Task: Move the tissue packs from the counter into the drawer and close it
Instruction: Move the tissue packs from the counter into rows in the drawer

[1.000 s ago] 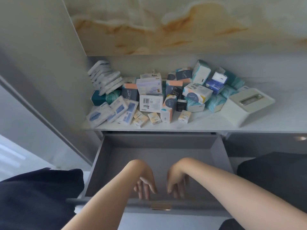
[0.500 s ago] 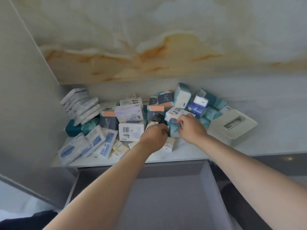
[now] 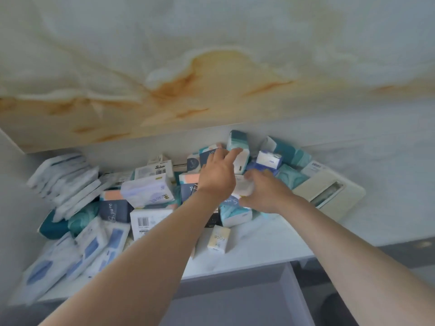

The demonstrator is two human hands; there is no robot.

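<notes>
Drawer (image 3: 237, 300): nearest, pulled out below the surface edge, so packs can go straight down into it. The part in view holds nothing.

Surface (image 3: 263, 245): pale top just behind the drawer, carrying the whole load.

Packs (image 3: 150, 191): the task's things, all on the surface, none in the drawer. They lie in a loose heap from the left corner to the middle, some flat, some on edge.

Yellow pack (image 3: 219, 238): a small one, upright at the front of the heap (easy to tip when the heap is disturbed).

Right hand (image 3: 266, 194): low in the middle of the heap, thumb and fingers either side of a white pack (image 3: 242, 188). It is blurred, so I cannot tell whether it grips.

Left hand (image 3: 217, 177): above the heap, released, fingers straight and stretched toward the back, holding nothing.

Teal pack (image 3: 239, 145): upright near the back, just at the left fingertips, and likely that hand's target.

Dispenser (image 3: 329, 187): beige box to the right of the heap, touching its edge.

Judgement: both hands are going for a pack each, which should halve the trips.
</notes>
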